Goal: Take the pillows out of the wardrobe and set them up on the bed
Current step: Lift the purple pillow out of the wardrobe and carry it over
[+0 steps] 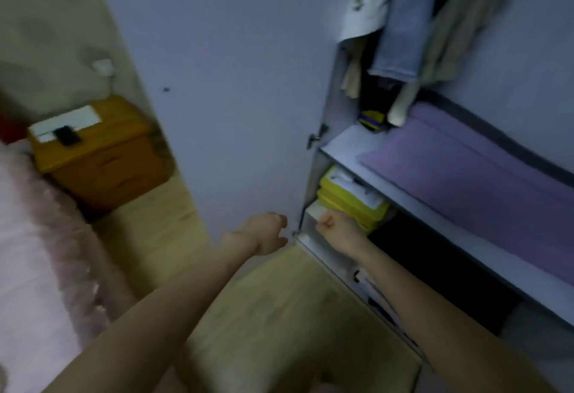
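The wardrobe stands open on the right, its pale door (pixel 242 97) swung out in front of me. A purple pillow (pixel 466 169) lies flat on the middle shelf (pixel 348 147) under hanging clothes. My left hand (pixel 267 232) hovers by the door's lower edge, fingers curled, holding nothing. My right hand (pixel 337 228) is a closed fist at the wardrobe's lower left corner, beside stacked yellow boxes (pixel 354 197), well below the pillow. The bed (pixel 34 252) with its fluffy pink cover is at the left.
An orange bedside cabinet (pixel 99 156) with a phone and white paper on top stands beyond the bed. Clothes (pixel 400 19) hang in the upper wardrobe. Dark items fill the space under the shelf. Wooden floor (pixel 279 308) runs between bed and wardrobe.
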`<state>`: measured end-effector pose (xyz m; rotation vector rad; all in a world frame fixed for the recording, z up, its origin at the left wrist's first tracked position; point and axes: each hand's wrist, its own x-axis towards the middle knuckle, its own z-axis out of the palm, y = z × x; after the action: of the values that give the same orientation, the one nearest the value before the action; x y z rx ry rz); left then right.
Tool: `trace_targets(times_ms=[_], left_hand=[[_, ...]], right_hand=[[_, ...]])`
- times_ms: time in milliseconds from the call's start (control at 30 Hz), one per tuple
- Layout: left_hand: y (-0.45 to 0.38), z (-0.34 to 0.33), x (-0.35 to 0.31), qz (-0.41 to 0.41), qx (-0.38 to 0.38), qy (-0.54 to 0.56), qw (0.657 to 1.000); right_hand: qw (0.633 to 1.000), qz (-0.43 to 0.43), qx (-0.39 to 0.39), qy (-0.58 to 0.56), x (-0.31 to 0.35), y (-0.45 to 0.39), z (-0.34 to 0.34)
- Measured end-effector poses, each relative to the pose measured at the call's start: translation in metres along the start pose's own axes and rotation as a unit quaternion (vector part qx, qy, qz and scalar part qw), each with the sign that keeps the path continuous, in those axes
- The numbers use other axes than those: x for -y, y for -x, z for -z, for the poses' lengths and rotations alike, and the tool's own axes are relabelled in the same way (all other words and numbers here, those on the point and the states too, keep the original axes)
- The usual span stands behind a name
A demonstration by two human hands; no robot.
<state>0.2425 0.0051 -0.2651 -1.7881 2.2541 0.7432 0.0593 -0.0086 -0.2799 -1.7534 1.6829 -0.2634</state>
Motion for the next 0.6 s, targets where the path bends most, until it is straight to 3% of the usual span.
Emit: trace_targets(times_ms=[267,467,600], left_hand=[[-0.128,0.010,-0.189,-0.160,-0.012,-0.042,0.986],[-0.190,-0.001,-0.227,-0.195,0.006,-0.078,0.978],[-0.239,-0.003,-0.243,-0.246,-0.038,-0.128,0.960]], right_hand=[[0.980,-0.133,-0.148,-0.013,-0.164,-0.006,0.139],[0.963,-0.203,-0.161,-0.070,-0.232,-0.012,0.160],[0.961,-0.210,-0.178,-0.030,-0.262,-0.031,0.165]])
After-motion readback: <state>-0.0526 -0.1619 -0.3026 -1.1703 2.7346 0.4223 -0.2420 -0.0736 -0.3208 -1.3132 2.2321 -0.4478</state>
